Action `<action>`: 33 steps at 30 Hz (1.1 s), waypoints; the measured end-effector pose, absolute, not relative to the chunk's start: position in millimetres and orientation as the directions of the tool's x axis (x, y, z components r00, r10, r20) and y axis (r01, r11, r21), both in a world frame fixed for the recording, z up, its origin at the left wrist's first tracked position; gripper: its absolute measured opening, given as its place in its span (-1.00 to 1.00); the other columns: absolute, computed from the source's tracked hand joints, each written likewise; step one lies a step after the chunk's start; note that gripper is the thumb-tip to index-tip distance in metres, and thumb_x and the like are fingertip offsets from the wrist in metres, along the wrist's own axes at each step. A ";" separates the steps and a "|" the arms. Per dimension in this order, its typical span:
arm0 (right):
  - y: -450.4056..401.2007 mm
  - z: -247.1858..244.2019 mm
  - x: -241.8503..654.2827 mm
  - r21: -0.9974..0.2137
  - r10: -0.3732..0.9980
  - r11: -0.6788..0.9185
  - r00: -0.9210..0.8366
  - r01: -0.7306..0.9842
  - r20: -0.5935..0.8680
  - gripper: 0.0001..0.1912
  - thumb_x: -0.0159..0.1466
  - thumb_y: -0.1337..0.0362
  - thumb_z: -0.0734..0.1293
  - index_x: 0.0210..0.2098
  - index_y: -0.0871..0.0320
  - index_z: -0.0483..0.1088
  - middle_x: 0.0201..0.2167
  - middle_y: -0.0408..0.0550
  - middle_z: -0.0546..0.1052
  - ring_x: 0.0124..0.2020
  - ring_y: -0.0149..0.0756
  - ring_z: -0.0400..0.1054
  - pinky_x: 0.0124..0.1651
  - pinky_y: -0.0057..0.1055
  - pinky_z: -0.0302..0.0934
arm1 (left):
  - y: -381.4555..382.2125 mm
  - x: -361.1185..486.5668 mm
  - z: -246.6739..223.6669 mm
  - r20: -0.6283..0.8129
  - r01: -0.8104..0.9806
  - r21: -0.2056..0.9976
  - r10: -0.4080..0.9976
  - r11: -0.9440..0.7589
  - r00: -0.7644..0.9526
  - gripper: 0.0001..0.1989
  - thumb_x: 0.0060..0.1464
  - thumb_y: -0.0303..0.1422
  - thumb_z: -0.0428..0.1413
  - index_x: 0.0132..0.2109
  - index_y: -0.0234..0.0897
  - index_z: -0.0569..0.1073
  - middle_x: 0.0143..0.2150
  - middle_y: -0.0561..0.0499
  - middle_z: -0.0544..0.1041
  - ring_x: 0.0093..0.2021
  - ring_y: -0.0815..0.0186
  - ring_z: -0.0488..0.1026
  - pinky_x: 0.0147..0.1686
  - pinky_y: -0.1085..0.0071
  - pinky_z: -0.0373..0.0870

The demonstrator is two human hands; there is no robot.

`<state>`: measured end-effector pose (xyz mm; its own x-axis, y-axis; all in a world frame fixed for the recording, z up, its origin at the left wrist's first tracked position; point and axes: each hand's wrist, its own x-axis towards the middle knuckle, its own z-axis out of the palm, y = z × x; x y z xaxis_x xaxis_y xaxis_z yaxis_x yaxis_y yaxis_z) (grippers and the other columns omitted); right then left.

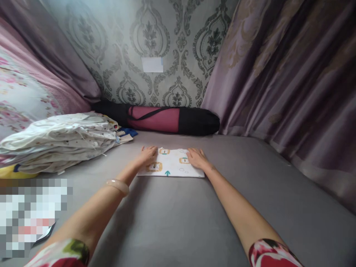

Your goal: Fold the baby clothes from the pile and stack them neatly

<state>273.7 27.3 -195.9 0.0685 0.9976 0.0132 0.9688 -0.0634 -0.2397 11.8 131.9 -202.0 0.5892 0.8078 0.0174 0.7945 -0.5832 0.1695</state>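
A white cloth (174, 163), folded into a flat rectangle and printed with orange lion faces and a green leaf shape, lies on the grey sheet (178, 218). My left hand (149, 155) rests on its left side, palm down with the fingers stretched forward. On the opposite side, my right hand (197, 157) lies flat over the right edge, fingers extended. Neither hand grips anything. What kind of garment or cloth it is cannot be made out.
To the left rises a heap of light patterned clothes (63, 139). A long black and dark-pink bag (155, 119) lies along the wall. Purple curtains (292, 74) hang at the right, and a blurred-out object (27, 215) is at lower left.
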 end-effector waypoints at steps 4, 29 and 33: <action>43.4 -184.0 288.3 -0.190 0.997 -0.061 0.050 0.980 -0.058 -0.58 0.39 0.24 0.07 0.15 0.16 0.34 0.17 0.14 0.35 0.20 -0.06 0.20 0.25 -0.07 -0.05 | 161.0 6.4 -190.9 -0.040 0.814 0.148 0.819 -0.562 0.573 -0.61 0.11 -0.41 -0.09 0.02 -0.21 0.48 0.10 -0.19 0.48 0.13 0.08 0.37 0.18 -0.02 0.13; -26.3 -50.3 310.9 -0.467 0.969 0.194 -0.093 0.863 0.231 -0.78 0.23 0.30 0.31 -0.15 0.20 0.49 -0.21 -0.10 0.58 -0.17 -0.27 0.42 -0.13 -0.45 0.22 | 114.2 -28.2 -58.6 0.228 0.452 0.576 0.666 -0.681 0.711 -0.44 0.04 0.02 0.01 -0.08 -0.39 0.51 -0.21 -0.10 0.56 -0.23 0.19 0.46 -0.26 0.35 0.41; -81.6 -64.5 302.3 -0.324 0.938 0.207 -0.092 0.923 0.335 -0.72 0.27 0.38 0.22 -0.07 0.12 0.46 -0.11 -0.06 0.55 -0.07 -0.23 0.38 0.01 -0.37 0.19 | 68.2 -40.4 -66.7 0.384 0.442 0.407 0.588 -0.800 0.712 -0.52 0.16 -0.05 -0.05 -0.05 -0.32 0.52 -0.13 -0.10 0.57 -0.14 0.19 0.47 -0.07 0.30 0.40</action>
